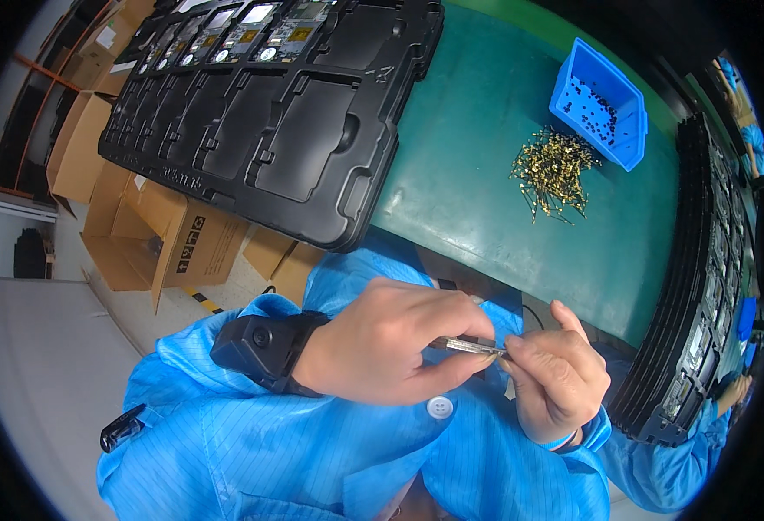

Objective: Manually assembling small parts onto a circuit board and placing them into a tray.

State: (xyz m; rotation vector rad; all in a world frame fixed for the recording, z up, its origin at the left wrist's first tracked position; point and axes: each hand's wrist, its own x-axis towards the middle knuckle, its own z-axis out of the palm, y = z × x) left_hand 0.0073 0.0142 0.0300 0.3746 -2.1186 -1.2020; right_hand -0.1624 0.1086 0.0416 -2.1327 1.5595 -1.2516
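Held in front of my body, a thin circuit board (469, 346) shows almost edge-on. My left hand (391, 343) grips it between thumb and fingers. At the board's right end, the thumb and forefinger of my right hand (560, 373) are pinched together. Whether they hold a small part or only the board's edge is hidden. Beyond my hands, a pile of short thin cables with gold-coloured ends (556, 172) lies on the green mat (460, 174). A blue bin (629, 152) with small black pieces inside stands beside the pile, tilted in view.
A large black moulded tray (365, 195) lies at the left; circuit boards (291, 39) sit in its far pockets. Stacked black trays (660, 373) stand at the right edge, near another person's blue sleeve (668, 478). Cardboard boxes (204, 247) are on the floor at left.
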